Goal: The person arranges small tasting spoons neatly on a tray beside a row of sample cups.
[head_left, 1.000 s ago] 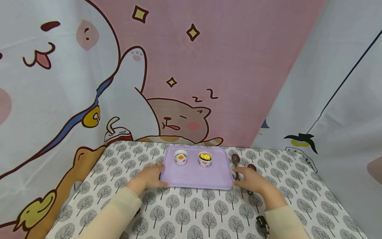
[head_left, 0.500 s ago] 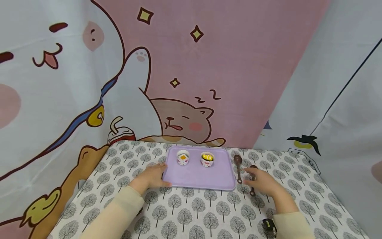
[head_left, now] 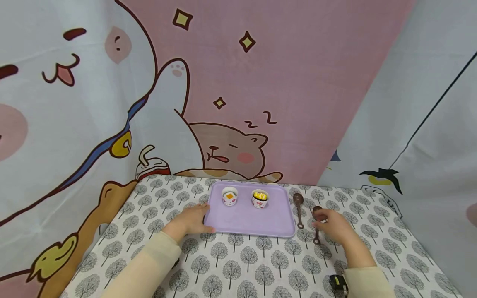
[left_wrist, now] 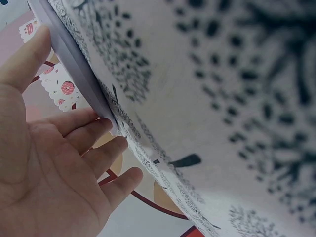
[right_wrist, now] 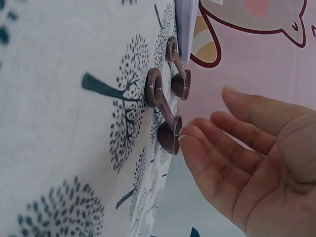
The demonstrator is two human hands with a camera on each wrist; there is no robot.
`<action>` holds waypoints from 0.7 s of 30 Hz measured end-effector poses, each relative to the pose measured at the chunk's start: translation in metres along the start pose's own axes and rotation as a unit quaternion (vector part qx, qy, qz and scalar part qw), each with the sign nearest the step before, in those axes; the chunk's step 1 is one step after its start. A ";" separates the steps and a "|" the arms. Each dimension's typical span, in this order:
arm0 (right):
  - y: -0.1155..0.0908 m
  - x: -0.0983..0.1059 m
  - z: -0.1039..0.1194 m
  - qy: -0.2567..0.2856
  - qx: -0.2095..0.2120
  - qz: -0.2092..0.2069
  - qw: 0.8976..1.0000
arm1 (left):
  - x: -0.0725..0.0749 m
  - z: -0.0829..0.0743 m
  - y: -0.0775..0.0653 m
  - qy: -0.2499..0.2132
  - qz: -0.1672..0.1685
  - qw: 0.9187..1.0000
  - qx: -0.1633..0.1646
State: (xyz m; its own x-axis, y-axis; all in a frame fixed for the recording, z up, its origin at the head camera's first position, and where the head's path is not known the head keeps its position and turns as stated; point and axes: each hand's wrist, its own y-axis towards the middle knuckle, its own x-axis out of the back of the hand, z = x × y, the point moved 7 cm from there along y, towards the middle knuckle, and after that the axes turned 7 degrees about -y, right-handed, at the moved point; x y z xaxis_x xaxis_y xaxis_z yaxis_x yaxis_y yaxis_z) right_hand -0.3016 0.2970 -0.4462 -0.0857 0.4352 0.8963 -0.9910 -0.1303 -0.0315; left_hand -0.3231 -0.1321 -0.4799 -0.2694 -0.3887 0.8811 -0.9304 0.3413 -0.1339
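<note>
A lilac tray (head_left: pixel 246 223) lies on the table, bearing two small paper cups. The left cup (head_left: pixel 229 201) shows white with an orange square on top; yellow topping shows in the right cup (head_left: pixel 260 203). My left hand (head_left: pixel 190 219) is at the tray's left end, its fingertips against the rim (left_wrist: pixel 81 74) in the left wrist view. To the right lie two brown spoons, an inner spoon (head_left: pixel 298 200) and an outer spoon (head_left: pixel 317 237). My right hand (head_left: pixel 333 227) hovers over the outer one, fingers loosely bent and holding nothing; its fingertips are close to the spoon's bowl (right_wrist: pixel 170 136).
The table has a white cloth (head_left: pixel 227 269) printed with grey trees. A cartoon-printed curtain (head_left: pixel 290 82) stands right behind the tray. A black strap device (head_left: pixel 338 284) is on the right wrist.
My right hand has left the tray's right edge and moved right, over the outer spoon. The left hand has stayed at the tray's left end. The head view has shifted slightly.
</note>
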 end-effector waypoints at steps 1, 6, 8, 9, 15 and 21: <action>0.001 0.000 -0.002 0.001 -0.005 -0.001 1.000 | 0.000 0.000 0.000 0.001 0.000 1.000 0.000; 0.001 -0.002 -0.015 0.042 -0.054 0.004 0.998 | 0.000 0.000 0.000 0.006 0.002 1.000 0.002; 0.001 -0.003 -0.020 0.058 -0.075 0.006 0.995 | 0.001 -0.001 0.000 0.006 0.003 1.000 0.000; 0.001 -0.003 -0.022 0.063 -0.082 0.006 0.995 | 0.001 -0.001 0.000 0.007 0.003 1.000 0.000; 0.003 -0.006 -0.029 0.079 -0.114 0.002 0.990 | 0.001 0.000 0.000 0.005 0.001 1.000 0.001; 0.005 -0.013 -0.034 0.106 -0.135 0.003 0.985 | 0.000 0.001 0.000 0.003 0.000 1.000 -0.001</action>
State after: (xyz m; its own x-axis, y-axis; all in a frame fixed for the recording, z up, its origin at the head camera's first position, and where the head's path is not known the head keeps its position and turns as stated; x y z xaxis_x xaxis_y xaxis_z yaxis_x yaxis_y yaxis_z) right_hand -0.3092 0.3204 -0.4731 -0.0839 0.6144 0.7845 -0.9792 0.0951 -0.1792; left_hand -0.3231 -0.1330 -0.4801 -0.2681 -0.3844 0.8834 -0.9299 0.3428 -0.1331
